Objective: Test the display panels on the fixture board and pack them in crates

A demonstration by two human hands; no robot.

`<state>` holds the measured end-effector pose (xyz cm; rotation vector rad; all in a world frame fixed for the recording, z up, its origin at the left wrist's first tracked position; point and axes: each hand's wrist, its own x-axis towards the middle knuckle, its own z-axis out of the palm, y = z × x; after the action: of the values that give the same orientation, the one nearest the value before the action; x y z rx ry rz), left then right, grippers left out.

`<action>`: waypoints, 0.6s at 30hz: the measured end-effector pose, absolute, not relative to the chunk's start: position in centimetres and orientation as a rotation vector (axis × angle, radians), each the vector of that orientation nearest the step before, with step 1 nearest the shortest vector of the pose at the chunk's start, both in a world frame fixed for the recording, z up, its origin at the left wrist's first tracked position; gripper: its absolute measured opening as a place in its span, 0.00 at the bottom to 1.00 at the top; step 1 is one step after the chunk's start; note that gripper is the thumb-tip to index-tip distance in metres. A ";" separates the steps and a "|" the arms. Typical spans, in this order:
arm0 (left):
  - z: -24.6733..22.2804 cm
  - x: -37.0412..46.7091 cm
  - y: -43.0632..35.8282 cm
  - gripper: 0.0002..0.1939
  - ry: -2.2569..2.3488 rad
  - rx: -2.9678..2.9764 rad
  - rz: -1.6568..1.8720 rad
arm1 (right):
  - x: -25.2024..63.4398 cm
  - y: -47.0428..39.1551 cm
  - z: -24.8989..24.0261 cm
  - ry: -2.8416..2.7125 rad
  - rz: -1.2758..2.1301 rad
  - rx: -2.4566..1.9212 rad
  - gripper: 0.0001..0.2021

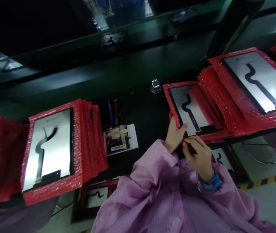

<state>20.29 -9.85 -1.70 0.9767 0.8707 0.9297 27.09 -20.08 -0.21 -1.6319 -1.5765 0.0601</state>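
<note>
A display panel (pixel 176 97) with a black curved flex cable (pixel 190 114) lies on a red bubble bag (pixel 167 92), to the right of the middle. My left hand (pixel 174 137) grips the panel and bag at their near left corner, thumb on the panel's face and fingers partly hidden underneath. Close beside it, my right hand (pixel 198 155) is closed in a pinch at the panel's near edge. Whatever lies between those fingertips is too small to tell. A blue band (pixel 212 183) circles my right wrist.
More panels on red bags lie in stacks at left (pixel 52 136) and far right (pixel 266 77). Between them are a labelled flat part on a white sheet (pixel 133 136), a blue tool (pixel 110 111) and a shiny metal ring (pixel 155 85). A dark post (pixel 232 26) rises behind.
</note>
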 end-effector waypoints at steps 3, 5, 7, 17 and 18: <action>-0.8 17.7 -10.3 0.17 0.873 0.869 0.942 | 27.9 -21.1 0.5 -1.617 0.018 -1.566 0.06; -0.1 14.8 -10.9 0.20 0.920 0.765 0.918 | 28.3 -21.8 0.8 -1.567 -0.013 -1.558 0.08; 0.3 11.6 -11.8 0.23 0.998 0.685 0.909 | 28.4 -22.3 0.7 -1.492 -0.036 -1.597 0.07; -1.3 4.2 -16.5 0.26 1.246 0.560 0.909 | 26.6 -20.5 -1.7 -1.009 1.077 -1.758 0.26; -1.6 4.2 -16.5 0.26 1.249 0.560 0.927 | 26.7 -20.0 -1.6 -0.968 1.123 -1.738 0.26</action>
<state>4.24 -16.54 -1.56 0.5602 1.2494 0.9271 26.67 -20.02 -1.55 -1.7379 -0.9679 1.1235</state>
